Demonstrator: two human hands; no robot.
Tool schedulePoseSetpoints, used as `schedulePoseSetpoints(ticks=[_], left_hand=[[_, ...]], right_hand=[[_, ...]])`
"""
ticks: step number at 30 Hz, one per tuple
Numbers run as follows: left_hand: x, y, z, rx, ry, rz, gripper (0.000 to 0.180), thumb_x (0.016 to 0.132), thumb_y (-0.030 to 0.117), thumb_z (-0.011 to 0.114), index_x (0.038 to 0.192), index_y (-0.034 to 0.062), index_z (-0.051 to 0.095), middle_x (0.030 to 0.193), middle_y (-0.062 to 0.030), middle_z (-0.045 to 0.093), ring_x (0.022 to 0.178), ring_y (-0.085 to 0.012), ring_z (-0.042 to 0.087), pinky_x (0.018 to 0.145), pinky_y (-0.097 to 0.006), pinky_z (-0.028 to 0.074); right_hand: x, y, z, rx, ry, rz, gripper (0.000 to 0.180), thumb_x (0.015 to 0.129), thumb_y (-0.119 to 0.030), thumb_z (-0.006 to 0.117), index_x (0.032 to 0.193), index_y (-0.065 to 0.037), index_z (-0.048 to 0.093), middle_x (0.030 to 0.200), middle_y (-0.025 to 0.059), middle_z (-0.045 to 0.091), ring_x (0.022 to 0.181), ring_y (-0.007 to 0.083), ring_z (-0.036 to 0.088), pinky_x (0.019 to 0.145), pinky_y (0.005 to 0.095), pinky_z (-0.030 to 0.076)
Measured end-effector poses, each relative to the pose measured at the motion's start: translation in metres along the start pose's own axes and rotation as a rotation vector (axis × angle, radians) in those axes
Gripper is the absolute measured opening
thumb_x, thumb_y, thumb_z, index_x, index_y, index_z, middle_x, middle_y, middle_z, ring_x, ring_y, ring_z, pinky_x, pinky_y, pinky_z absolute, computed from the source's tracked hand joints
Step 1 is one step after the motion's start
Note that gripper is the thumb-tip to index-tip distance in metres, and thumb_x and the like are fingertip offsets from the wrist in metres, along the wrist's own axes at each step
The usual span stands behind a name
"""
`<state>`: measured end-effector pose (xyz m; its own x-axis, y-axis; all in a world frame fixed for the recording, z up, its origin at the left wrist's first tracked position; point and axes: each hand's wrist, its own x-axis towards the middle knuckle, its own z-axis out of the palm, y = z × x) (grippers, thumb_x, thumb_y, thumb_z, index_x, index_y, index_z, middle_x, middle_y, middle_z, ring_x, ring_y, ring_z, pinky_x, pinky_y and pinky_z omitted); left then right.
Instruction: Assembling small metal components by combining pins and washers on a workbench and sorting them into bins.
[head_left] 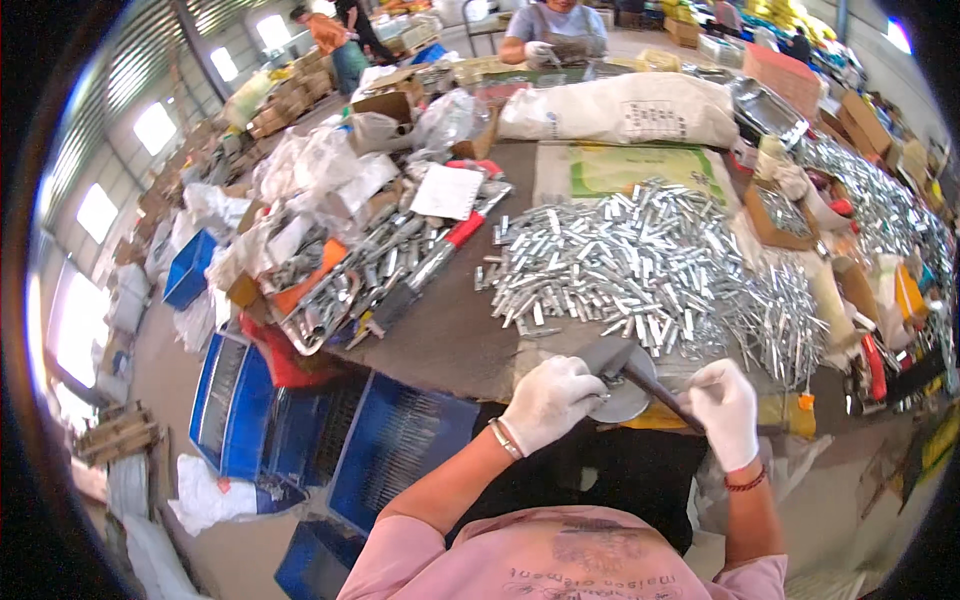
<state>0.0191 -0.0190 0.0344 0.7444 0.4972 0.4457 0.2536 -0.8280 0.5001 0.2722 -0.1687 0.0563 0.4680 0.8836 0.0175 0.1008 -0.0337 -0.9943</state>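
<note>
Both my hands wear white gloves. My left hand [548, 405] is closed in a pinch at the edge of a round grey metal disc [628, 400]; a small shiny bit shows at its fingertips, too small to name. My right hand [725, 412] is closed on the dark handle of a hammer [652, 384], whose broad head lies over the disc beside my left fingers. Just beyond my hands is a big heap of short silvery metal tubes [610, 265]. Thinner metal pins [778, 315] are piled at its right side.
Left of the heap are mixed metal parts, plastic bags and a white paper card [447, 192]. Blue crates [395, 450] stand below on the left. A white sack [620, 110] lies across the far side; a co-worker [555, 40] sits behind it. A cardboard box [780, 215] stands right.
</note>
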Motion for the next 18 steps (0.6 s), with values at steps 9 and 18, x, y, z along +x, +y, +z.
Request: schedulePoseSetpoints(ticks=[9, 18], left_hand=[[-0.001, -0.019, -0.003, 0.058, 0.029, 0.026, 0.008, 0.081, 0.014, 0.077, 0.088, 0.0149, 0.074, 0.086, -0.0092, 0.065, 0.088, -0.0333, 0.067, 0.08, -0.046, 0.055], [0.001, -0.017, 0.0, -0.087, -0.003, -0.134, 0.014, 0.081, 0.012, 0.084, 0.094, 0.0102, 0.078, 0.092, -0.0087, 0.068, 0.092, -0.0314, 0.067, 0.081, -0.043, 0.053]], right_hand=[[0.01, 0.002, 0.054, -0.892, -0.128, -0.567, 0.006, 0.087, -0.011, 0.074, 0.084, -0.011, 0.069, 0.085, 0.0118, 0.066, 0.081, 0.035, 0.069, 0.072, 0.0458, 0.056], [0.015, 0.002, 0.057, -1.046, -0.123, -0.635, 0.011, 0.08, -0.006, 0.077, 0.083, -0.012, 0.069, 0.087, 0.0058, 0.064, 0.087, 0.0299, 0.066, 0.079, 0.0422, 0.054]])
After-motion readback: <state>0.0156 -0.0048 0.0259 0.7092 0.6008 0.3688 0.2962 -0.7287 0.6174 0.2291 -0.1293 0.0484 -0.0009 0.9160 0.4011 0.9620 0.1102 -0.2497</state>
